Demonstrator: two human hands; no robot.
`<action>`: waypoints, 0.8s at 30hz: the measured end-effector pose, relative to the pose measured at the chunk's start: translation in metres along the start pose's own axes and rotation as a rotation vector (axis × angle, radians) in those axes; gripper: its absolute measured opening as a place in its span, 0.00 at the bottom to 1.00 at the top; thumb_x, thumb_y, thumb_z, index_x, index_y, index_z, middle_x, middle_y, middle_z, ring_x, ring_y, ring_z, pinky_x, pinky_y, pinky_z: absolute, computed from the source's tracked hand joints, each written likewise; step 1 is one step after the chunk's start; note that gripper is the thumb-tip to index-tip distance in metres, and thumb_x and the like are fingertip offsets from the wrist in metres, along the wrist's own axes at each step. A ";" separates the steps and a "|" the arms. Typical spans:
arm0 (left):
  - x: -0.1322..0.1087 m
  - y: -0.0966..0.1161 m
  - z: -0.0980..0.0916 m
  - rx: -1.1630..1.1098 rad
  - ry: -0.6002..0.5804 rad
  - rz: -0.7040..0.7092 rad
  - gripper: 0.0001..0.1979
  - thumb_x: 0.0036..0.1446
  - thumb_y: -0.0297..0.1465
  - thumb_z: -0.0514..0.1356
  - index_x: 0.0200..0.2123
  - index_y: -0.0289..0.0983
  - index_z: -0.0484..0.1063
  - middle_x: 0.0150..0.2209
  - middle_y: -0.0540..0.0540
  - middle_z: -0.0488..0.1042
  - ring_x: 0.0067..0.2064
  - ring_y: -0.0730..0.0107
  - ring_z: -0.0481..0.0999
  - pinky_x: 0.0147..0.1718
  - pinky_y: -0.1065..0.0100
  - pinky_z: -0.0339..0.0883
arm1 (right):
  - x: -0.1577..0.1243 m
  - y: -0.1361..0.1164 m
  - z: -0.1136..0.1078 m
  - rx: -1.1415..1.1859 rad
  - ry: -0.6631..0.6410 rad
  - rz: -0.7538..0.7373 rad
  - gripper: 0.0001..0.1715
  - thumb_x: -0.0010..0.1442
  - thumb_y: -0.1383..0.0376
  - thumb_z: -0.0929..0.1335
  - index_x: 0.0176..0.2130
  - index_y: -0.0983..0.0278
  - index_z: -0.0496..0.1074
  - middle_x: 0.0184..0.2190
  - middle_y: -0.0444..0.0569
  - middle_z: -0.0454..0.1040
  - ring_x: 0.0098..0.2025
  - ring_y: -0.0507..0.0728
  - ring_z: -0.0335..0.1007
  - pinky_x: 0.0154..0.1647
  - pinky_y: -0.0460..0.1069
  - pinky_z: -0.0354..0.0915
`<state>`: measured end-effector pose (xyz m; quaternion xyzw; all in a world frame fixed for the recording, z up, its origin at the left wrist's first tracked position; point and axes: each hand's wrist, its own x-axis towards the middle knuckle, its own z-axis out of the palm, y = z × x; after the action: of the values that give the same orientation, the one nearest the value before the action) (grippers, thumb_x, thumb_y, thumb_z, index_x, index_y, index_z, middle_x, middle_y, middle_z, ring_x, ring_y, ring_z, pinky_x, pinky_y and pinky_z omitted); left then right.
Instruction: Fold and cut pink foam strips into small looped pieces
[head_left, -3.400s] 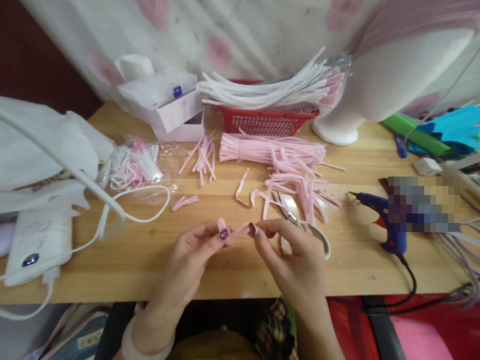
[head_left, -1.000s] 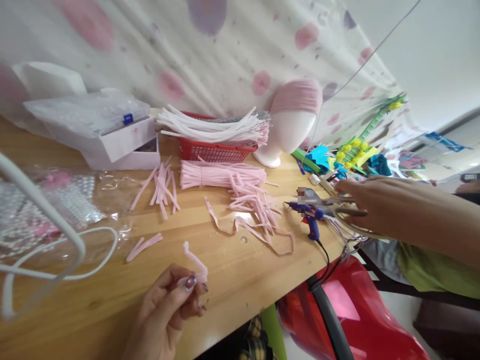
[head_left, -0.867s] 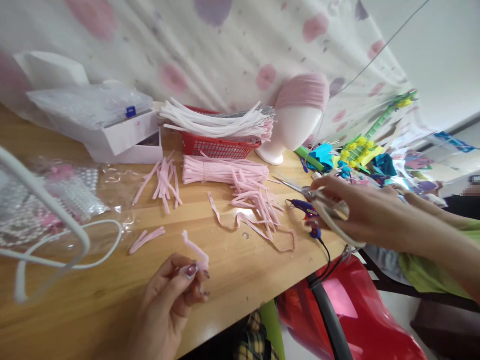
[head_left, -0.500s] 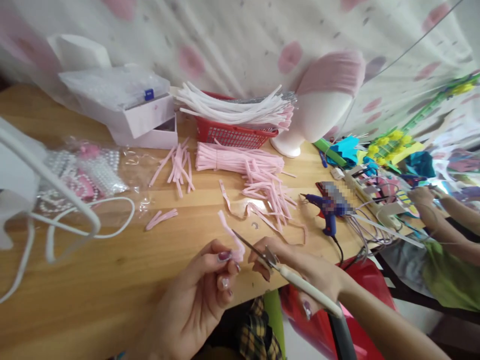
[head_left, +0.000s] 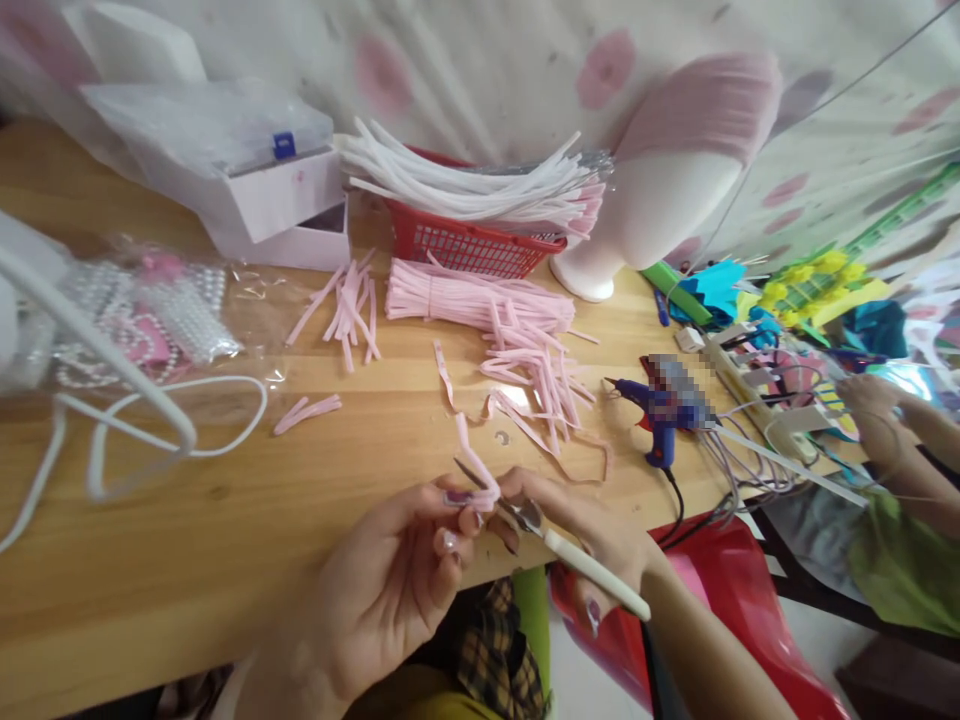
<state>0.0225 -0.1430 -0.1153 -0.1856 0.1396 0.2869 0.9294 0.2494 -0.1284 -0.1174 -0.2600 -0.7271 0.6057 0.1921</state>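
Between the thumb and fingers of my left hand (head_left: 401, 575) is a bent pink pipe cleaner (head_left: 466, 448), its free end pointing up and away from me. My right hand (head_left: 577, 535) is closed around scissors with pale handles (head_left: 592, 570). Their blades cross the pipe cleaner close to my left fingertips. Beyond my hands lies a pink measuring tape (head_left: 544, 440), curled on the table. Bent pink pipe cleaner pieces (head_left: 536, 370) are heaped behind it, near a tied bundle of straight ones (head_left: 465, 295).
A red basket (head_left: 472, 245) holds white and pink pipe cleaners, beside a mannequin head (head_left: 667, 200). Rightward lie a blue glue gun (head_left: 660, 415), cables and a power strip (head_left: 757, 390). Bagged pearl beads (head_left: 187, 315) and a white cord (head_left: 259, 400) are at left. A co-worker's hands (head_left: 866, 395) show far right.
The scissors have moved left, and their blades now lie across the pipe cleaner by my left fingertips. My view has shifted slightly.
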 end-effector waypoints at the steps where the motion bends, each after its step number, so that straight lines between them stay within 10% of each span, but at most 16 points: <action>1: 0.002 -0.002 0.000 -0.006 0.031 -0.018 0.09 0.55 0.15 0.55 0.28 0.24 0.75 0.23 0.41 0.77 0.21 0.77 0.77 0.22 0.79 0.75 | 0.001 0.001 0.002 0.020 0.012 -0.016 0.49 0.42 0.35 0.71 0.50 0.66 0.63 0.38 0.49 0.66 0.37 0.55 0.63 0.39 0.50 0.62; 24: 0.015 -0.012 0.011 -0.016 0.265 0.059 0.22 0.62 0.17 0.42 0.25 0.24 0.72 0.19 0.42 0.74 0.17 0.79 0.74 0.19 0.81 0.73 | -0.006 0.022 0.029 0.286 0.218 0.040 0.43 0.42 0.44 0.76 0.49 0.62 0.65 0.34 0.45 0.65 0.30 0.51 0.62 0.31 0.46 0.64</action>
<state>0.0432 -0.1403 -0.1083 -0.2251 0.2641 0.2882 0.8925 0.2404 -0.1514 -0.1443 -0.3084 -0.6033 0.6747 0.2928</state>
